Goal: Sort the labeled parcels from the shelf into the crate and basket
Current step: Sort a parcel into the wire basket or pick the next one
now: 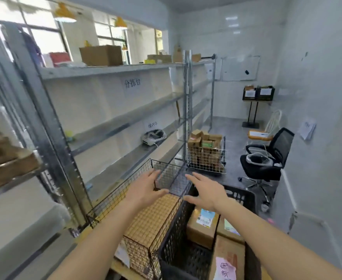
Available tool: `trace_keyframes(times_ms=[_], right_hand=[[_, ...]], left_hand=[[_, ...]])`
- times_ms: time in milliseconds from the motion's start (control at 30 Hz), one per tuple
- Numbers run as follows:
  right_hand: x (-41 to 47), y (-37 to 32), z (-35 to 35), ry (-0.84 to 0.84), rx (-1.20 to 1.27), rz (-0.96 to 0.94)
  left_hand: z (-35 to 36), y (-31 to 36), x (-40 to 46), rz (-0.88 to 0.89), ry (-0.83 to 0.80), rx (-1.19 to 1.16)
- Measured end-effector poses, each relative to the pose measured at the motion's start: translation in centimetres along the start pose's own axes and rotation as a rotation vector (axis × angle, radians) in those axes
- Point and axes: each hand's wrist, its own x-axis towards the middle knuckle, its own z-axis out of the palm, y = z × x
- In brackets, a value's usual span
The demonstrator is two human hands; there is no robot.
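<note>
shelf [113,126]: dull galvanised metal uprights and boards. basket [137,219]: thin black wire mesh. crate [186,257]: black perforated plastic, slight sheen. parcels [201,229]: matt brown cardboard with glossy paper labels. walls [317,98]: glossy white tile. chair [267,164]: black mesh cloth.

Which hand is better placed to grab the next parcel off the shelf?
Left, probably. Both hands are open and empty, but the left hand hangs over the wire basket, next to the shelf. The right hand is over the crate, farther away.
</note>
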Motion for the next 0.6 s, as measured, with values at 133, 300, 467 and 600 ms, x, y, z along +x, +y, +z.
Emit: trace_keyframes(times_ms=[133, 300, 467, 600], right_hand=[[0.7, -6.9, -3.0, 0.092, 0.016, -0.141], [0.9, -18.6, -6.3, 0.073, 0.035, -0.349], [-1.6, -33.1, -8.7, 0.145, 0.108, -0.557], [-6.5, -46.2, -9.4, 0.163, 0.155, -0.724]], left_hand=[[-6.1, -2.8, -5.2, -0.114, 0.092, 0.041], [-13.6, -7.8, -14.4, -0.271, 0.203, 0.147], [-21.1, -14.5, -27.2, -0.474, 0.342, 0.167], [-26.4, -19.0, -40.3, -0.667, 0.480, 0.188]])
